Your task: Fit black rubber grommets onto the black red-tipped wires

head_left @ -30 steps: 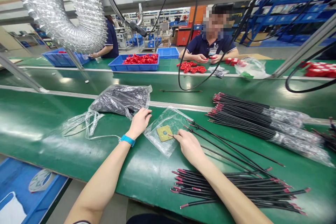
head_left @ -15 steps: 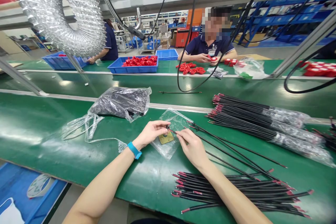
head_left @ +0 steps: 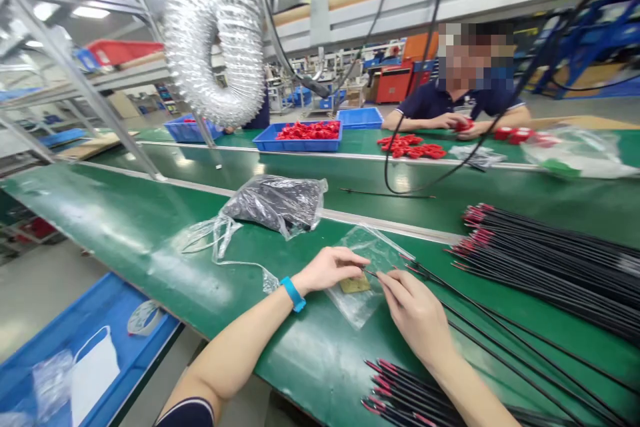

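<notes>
"Cable (head_left: 372,273) first: where is it?"

"Between the two hands, over the yellow plate (head_left: 356,283). That plate is with the clear bag (head_left: 357,317) on the desk (head_left: 295,353); whether in it or on it, I can't tell."

"And the fingers?"

"The right hand (head_left: 417,313) pinches the cable just behind its tip, thumb against forefinger. The left hand (head_left: 327,270) meets that tip, thumb and forefinger drawn close. Whether they grip some small part, I can't tell; it's too tiny and half hidden."

"So which step is this?"

"I'd judge it a fitting step: the tip being worked at the left fingers. More cables (head_left: 483,307) lie loose beside the right hand."

"What does the next move call for?"

"A steady left hand, I'd say, and a light, straight push from the right. The cable looks thin, so pushing askew could bend it."
</notes>
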Demonstrator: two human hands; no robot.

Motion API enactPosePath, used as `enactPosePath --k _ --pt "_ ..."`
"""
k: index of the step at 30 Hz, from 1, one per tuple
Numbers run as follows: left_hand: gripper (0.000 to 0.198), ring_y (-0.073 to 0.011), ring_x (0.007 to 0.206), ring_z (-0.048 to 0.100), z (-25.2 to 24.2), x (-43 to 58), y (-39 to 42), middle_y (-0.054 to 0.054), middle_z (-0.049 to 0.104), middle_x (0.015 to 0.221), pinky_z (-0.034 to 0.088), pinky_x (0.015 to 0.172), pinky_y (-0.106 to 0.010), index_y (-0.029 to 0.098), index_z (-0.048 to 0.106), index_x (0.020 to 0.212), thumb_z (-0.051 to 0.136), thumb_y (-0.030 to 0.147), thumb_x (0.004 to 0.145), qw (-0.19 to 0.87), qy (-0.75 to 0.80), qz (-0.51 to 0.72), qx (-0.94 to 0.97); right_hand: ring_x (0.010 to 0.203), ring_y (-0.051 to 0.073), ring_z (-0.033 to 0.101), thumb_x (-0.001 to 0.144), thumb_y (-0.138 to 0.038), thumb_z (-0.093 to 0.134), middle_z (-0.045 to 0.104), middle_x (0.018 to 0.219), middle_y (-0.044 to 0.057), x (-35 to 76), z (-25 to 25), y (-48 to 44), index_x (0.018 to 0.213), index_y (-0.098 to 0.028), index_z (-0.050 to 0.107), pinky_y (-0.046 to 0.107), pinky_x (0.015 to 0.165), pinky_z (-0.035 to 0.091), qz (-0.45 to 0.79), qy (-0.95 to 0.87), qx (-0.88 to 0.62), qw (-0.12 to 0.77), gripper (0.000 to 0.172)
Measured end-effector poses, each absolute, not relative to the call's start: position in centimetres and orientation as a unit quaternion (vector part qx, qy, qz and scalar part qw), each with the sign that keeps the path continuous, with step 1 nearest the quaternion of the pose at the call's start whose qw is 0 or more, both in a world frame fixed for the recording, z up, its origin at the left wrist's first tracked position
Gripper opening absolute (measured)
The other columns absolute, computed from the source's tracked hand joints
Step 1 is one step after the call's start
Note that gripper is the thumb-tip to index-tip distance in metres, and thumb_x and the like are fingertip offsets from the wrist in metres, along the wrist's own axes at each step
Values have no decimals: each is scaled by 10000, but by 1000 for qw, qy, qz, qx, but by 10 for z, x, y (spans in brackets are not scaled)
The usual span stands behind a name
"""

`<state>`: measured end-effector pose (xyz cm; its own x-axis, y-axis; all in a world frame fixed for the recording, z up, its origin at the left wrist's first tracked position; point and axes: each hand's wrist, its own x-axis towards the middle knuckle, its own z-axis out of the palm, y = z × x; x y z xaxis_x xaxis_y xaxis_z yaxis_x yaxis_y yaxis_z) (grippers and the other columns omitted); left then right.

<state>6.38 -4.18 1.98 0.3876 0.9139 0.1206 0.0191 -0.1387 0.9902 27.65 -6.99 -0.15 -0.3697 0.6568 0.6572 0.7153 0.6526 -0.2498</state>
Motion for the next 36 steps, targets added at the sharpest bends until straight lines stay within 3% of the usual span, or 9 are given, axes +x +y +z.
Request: enactPosePath --k 5,9,12,16,20,24,29,33,36 --pt "624 -180 741 678 12 75 -44 -104 712 863 532 834 -346 102 710 1064 863 443 565 629 387 424 524 838 210 645 976 -219 446 673 952 93 276 -4 -66 1084 -201 674 339 774 517 -77 -841 -361 395 253" --pt "574 -207 735 683 9 78 -47 -105 721 809 548 794 -359 94 734 914 886 459 498 640 395 430 501 784 212 635 982 -263 470 666 897 85 273 2 -68 995 -180 655 340 756 498 -81 -834 -372 400 203" --pt "505 -207 769 674 8 78 -49 -111 724 881 544 746 -322 114 752 885 858 480 553 571 388 454 563 736 197 620 998 -272 427 649 859 77 271 3 -68 953 -180 635 318 699 481 -31 -841 -376 388 233" --pt "340 -182 814 659 10 77 -51 -97 723 888 513 779 -278 155 766 934 759 431 737 433 345 454 698 662 173 597 1007 -311 397 618 784 53 272 0 -67 875 -195 622 291 635 472 56 -846 -381 369 285" --pt "287 -168 812 655 9 77 -51 -88 717 872 505 777 -254 167 763 973 706 392 803 383 325 430 750 638 163 603 1000 -355 404 618 728 31 275 -1 -63 798 -217 625 256 603 491 150 -839 -387 353 330" --pt "267 -171 813 656 11 75 -49 -88 721 883 504 771 -252 171 763 966 732 363 783 380 360 415 744 709 172 651 984 -386 433 674 787 29 276 -1 -59 792 -232 658 241 635 514 168 -829 -403 350 334" --pt "353 -184 797 662 14 73 -48 -94 724 887 525 745 -271 141 762 900 791 425 692 449 414 452 650 828 187 668 963 -403 495 694 898 33 273 -3 -61 961 -231 677 253 736 512 117 -811 -413 398 251" --pt "470 -185 753 660 14 76 -53 -110 715 890 540 721 -296 108 749 891 817 491 627 524 398 447 606 729 172 634 985 -358 456 661 843 37 271 1 -68 950 -213 664 265 688 484 123 -818 -409 386 256" --pt "405 -175 768 648 16 79 -58 -102 704 871 526 728 -283 110 749 873 806 454 667 502 376 451 636 674 163 598 1009 -326 387 624 777 37 270 7 -75 898 -201 653 268 653 455 136 -824 -416 361 314"
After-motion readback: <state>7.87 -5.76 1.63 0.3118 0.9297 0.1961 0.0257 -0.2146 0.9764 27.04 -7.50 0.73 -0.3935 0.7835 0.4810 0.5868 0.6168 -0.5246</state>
